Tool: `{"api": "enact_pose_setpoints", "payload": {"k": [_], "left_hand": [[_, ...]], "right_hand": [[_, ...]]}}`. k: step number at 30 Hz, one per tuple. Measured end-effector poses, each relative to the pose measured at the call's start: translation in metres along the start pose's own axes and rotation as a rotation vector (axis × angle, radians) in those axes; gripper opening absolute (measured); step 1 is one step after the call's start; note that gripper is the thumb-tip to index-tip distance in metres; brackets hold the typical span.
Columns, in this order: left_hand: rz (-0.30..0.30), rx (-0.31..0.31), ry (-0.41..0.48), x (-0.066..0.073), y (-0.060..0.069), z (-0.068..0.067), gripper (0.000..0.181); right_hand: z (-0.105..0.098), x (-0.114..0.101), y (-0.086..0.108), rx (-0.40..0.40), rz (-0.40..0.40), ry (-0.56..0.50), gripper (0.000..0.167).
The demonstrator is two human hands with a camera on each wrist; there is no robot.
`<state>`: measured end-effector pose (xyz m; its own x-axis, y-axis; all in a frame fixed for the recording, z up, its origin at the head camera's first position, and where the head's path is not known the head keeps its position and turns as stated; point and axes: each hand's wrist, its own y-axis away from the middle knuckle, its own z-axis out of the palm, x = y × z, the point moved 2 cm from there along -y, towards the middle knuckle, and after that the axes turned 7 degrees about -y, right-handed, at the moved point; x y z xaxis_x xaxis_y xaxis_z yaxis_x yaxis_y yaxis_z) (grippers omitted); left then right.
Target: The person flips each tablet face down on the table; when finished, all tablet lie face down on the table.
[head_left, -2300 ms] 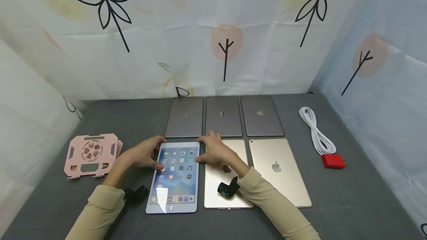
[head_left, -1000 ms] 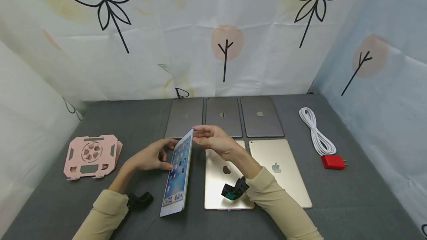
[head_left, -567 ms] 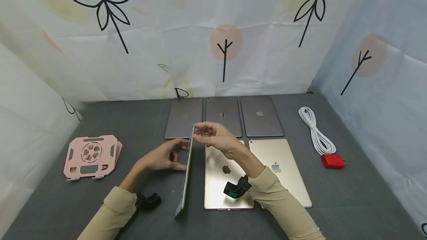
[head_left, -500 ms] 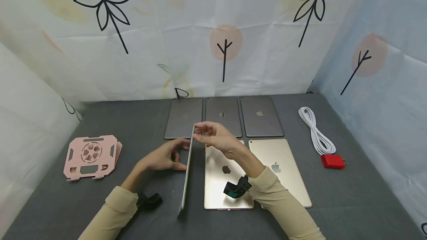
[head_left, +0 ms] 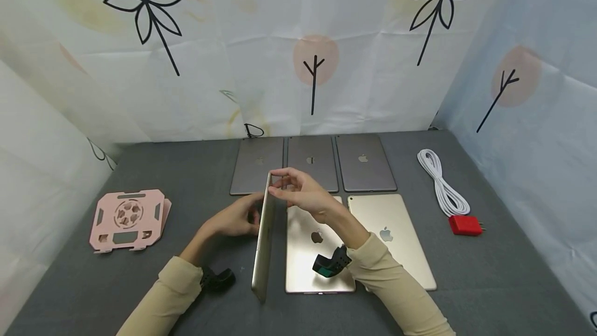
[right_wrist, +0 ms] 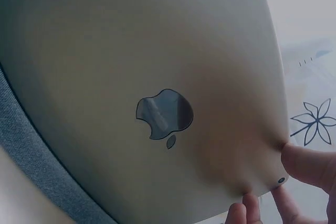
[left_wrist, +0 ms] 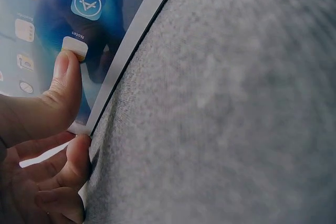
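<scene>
A white-fronted tablet [head_left: 263,245] stands nearly upright on its long edge, its gold back toward the right. My right hand [head_left: 305,195] pinches its raised far corner; in the right wrist view the fingertips [right_wrist: 252,207] sit on the edges near the camera lens. On the screen side is my left hand [head_left: 233,218], partly hidden by the tablet. The left wrist view has its thumb [left_wrist: 65,85] on the lit screen [left_wrist: 102,27] and its curled fingers at the lower edge. Beneath my right forearm lies a second gold tablet [head_left: 303,258], back up.
Another gold tablet [head_left: 384,222] lies to the right. Three grey tablets, including the left one [head_left: 256,165], line the back of the grey cloth [head_left: 186,165]. A pink stand [head_left: 126,217] lies left; a white cable [head_left: 440,185] and red charger [head_left: 465,225] lie right.
The tablet has gone from flat, screen up, to upright on its edge, turned until its gold back shows. My left hand moved right with it; my right hand rose with the corner.
</scene>
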<state>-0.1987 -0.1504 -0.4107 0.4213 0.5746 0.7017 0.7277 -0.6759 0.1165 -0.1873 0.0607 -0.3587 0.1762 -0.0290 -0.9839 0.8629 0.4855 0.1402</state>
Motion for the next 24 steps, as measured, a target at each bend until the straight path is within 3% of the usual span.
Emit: {"api": "enact_pose_setpoints", "payload": {"k": [7,12,17,24], "left_hand": [[0.014,-0.022,0.072,0.002,0.003,-0.002,0.077],[-0.016,-0.043,0.23,0.013,0.011,-0.013,0.077],[-0.029,-0.001,0.353,0.028,0.019,-0.029,0.077],[-0.065,0.0,0.385,0.039,0.027,-0.042,0.076]], "right_hand": [[0.0,0.005,0.0,-0.047,0.008,0.077,0.055],[0.0,0.006,0.0,-0.062,0.01,0.103,0.057],[0.001,0.008,0.0,-0.061,0.012,0.133,0.056],[0.006,0.02,-0.002,-0.058,0.013,0.249,0.058]]}}
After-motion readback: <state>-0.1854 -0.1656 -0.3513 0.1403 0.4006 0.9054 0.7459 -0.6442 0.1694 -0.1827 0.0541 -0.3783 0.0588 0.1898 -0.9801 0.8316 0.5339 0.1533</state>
